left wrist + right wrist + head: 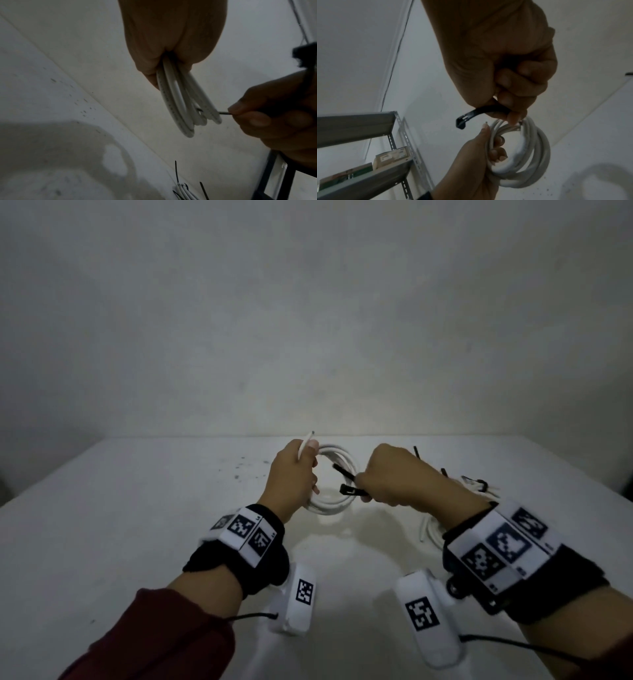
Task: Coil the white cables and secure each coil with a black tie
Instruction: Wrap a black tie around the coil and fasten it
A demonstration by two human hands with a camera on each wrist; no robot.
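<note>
My left hand grips a coil of white cable held above the white table, with one loose cable end sticking up past the thumb. In the left wrist view the coil hangs from the curled fingers. My right hand pinches a black tie at the coil's right side; its tail pokes through the loops. The right wrist view shows the tie bent out of the fist, its head end free, just above the coil.
A tied white coil with black tie ends lies on the table at the right, seen also as a bundle. Loose white cable lies under my right wrist. A metal shelf with boxes stands off to the side.
</note>
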